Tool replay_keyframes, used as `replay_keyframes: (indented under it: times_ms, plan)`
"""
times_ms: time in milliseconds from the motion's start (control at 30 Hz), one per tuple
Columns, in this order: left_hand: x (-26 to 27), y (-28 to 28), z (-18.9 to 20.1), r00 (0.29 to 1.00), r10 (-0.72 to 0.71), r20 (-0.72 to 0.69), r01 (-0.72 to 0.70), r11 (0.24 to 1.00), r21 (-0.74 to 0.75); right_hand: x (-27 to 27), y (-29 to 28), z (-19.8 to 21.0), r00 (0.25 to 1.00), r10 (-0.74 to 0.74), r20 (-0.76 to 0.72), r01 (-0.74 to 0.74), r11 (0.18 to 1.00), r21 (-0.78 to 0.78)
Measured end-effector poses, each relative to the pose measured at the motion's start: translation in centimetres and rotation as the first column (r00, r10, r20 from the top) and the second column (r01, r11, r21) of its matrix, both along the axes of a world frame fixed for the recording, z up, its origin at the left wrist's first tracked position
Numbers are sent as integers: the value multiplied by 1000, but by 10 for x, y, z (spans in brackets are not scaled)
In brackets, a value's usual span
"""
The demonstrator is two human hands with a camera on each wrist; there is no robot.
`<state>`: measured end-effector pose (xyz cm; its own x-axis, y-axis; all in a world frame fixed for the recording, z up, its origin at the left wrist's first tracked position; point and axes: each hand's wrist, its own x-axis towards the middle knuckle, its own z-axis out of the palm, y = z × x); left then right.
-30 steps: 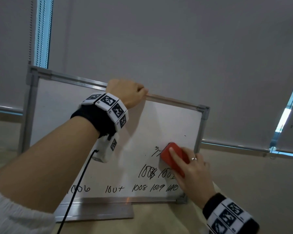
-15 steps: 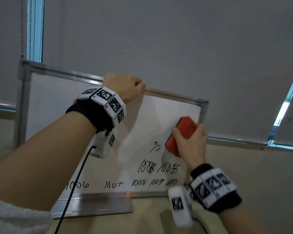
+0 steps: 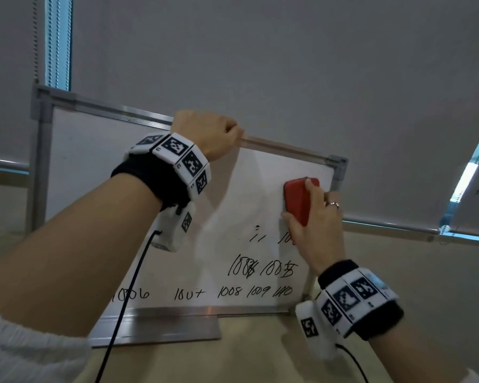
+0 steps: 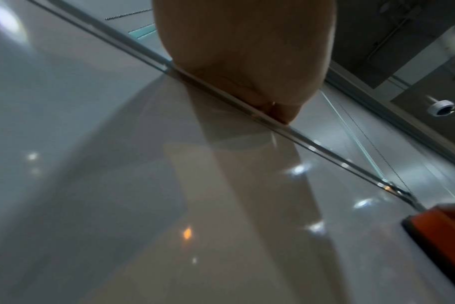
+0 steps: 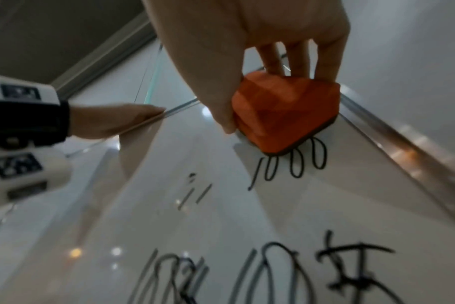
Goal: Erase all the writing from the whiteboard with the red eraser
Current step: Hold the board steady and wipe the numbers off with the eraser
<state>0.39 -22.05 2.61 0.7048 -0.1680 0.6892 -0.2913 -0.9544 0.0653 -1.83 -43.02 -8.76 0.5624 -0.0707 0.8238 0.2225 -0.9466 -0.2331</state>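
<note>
Nearest the camera, a pale beige tabletop [image 3: 246, 352] carries the small aluminium-framed whiteboard [image 3: 100, 167], which stands upright on it with a flat metal tray [image 3: 161, 323] along its bottom edge. A black cable [image 3: 122, 308] trails down from the white camera unit under the left wrist, and both wrists wear black bands with white blocks printed in black square patterns.

The right hand [image 3: 314, 225] grips the red block-shaped eraser [image 3: 297, 199], thumb on one long side and fingers curled over the other; a ring shows on one finger. The eraser is pressed flat to the board in its upper right part, close to the grey plastic corner piece. In the right wrist view it looks orange-red with bevelled faces and a thin dark felt layer underneath, its lower edge touching the tops of a handwritten "1000" [image 5: 291, 162].

The board is glossy white and mirrors ceiling lights. Black marker writing [image 3: 263, 268] remains in its lower right area: two short strokes, a middle row of numbers, and a bottom row running leftwards.

The left hand [image 3: 205, 134] is clenched round the board's top rail, fingers hooked over the back.

Behind hang matte grey roller blinds [image 3: 288, 64] with bead chains, bright slits of window between them.
</note>
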Motion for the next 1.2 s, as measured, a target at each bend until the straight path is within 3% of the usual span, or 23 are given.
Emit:
replay_keyframes:
  times_ms: [67,133,200,267,367,467,500,567,633,667,767,833,900,1000,1067,1100,1200]
  plan:
    - [0,0,1,1000,1,8,-1,1000,0,-1,0,-23,995,86,57,-70,966,-250]
    - [0,0,1,1000,8,11,-8,1000,0,-3,-6,-53,988,145,58,-88,823,-561]
    - [1,0,1,1000,16,14,-16,1000,6,1,-18,-55,982,183,48,-90,678,-730]
    - [2,1,1,1000,13,18,-14,1000,7,7,-24,-32,969,211,126,-49,669,-741]
    - [4,2,0,1000,3,13,-3,1000,3,15,-17,6,953,189,235,-23,823,-567]
    - [5,2,0,1000,5,12,-5,1000,14,18,-8,-5,948,193,254,-41,863,-503]
    - [5,3,0,1000,8,14,-8,1000,14,18,-8,-19,943,229,240,-63,834,-549]
    - [5,3,1,1000,11,15,-11,1000,3,15,-11,-46,937,306,166,-99,692,-715]
    - [4,2,1,1000,10,20,-10,1000,1,13,-15,-47,938,333,99,-118,572,-812]
    - [4,2,0,1000,13,23,-13,1000,3,13,-14,-37,935,336,109,-116,581,-806]
    - [4,2,1,999,11,33,-12,1000,8,18,-3,7,933,282,223,-136,850,-509]
    - [4,2,0,1000,10,23,-10,1000,4,18,6,16,944,210,256,-114,932,-345]
    - [5,3,0,1000,2,24,-2,1000,4,16,12,-4,944,223,244,-108,905,-410]
    - [5,3,0,999,5,36,-5,1000,5,7,5,-54,942,312,122,-135,686,-715]
    - [4,2,0,999,8,42,-9,1000,17,4,-9,-54,955,290,63,-127,594,-795]
    - [4,2,0,999,10,47,-11,1000,22,4,-14,-42,960,270,77,-112,620,-777]
    - [4,3,0,999,-4,42,4,1000,10,8,-26,9,964,202,172,-100,877,-470]
